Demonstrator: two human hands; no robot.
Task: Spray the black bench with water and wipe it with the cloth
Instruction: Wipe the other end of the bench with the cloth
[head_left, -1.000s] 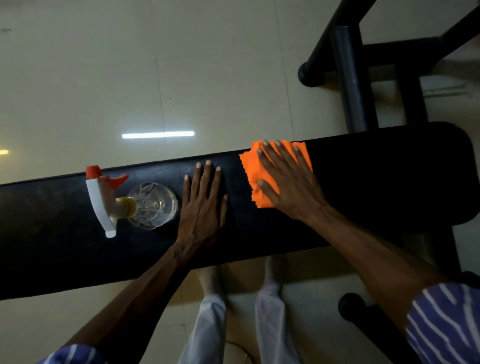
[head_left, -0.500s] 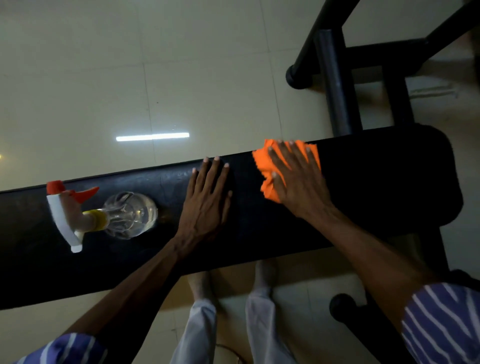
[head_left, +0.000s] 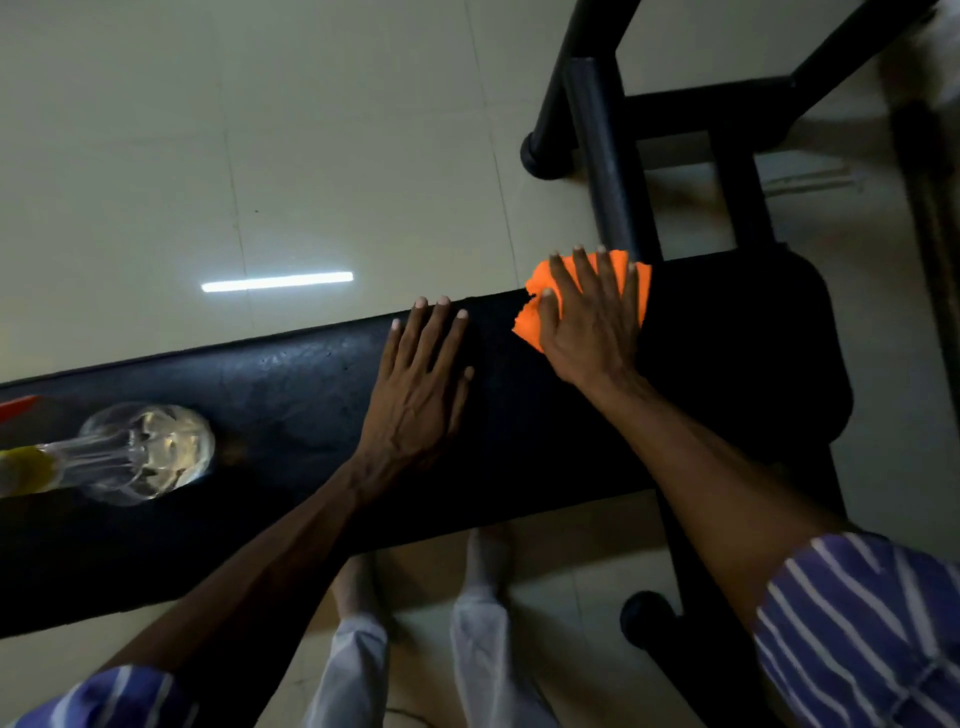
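Note:
A long black padded bench (head_left: 727, 374) runs across the view from lower left to upper right. My right hand (head_left: 589, 327) lies flat on an orange cloth (head_left: 535, 325), pressing it onto the bench near its far edge. My left hand (head_left: 421, 384) rests flat on the bench surface with fingers apart and nothing in it, a little left of the cloth. A clear spray bottle (head_left: 140, 454) with a yellow collar lies on its side on the bench at the far left, its head cut off by the frame edge.
A black metal frame (head_left: 608, 156) with an upright post stands on the pale tiled floor behind the bench's right end. A frame foot (head_left: 649, 618) sits on the floor at lower right. My legs and feet (head_left: 483, 566) are below the bench's near edge.
My right hand has slid the orange cloth to the right along the bench toward its far edge. The view has shifted right, so the spray bottle now sits at the left frame edge.

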